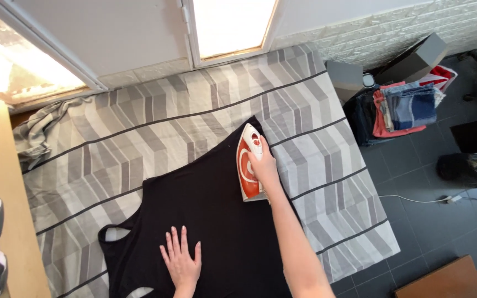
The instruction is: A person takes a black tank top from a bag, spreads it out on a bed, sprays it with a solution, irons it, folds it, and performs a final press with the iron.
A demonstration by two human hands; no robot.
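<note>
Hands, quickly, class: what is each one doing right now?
Left hand: open, fingers spread, flat on the black garment.
Right hand: closed around the handle of the orange and white iron.

The scene is lit by strong daylight from two windows along the top edge. The window pane (233, 25) at the top centre is blown out to near white, and the pane at the upper left (12, 66) is overexposed with a warm yellow glare. The grey patterned sheet (139, 138) is evenly and softly lit. Detail is lost in the black garment (216, 221), which is rendered nearly flat. Wide-angle distortion is seen at the edges. Focus is fairly sharp throughout.
</note>
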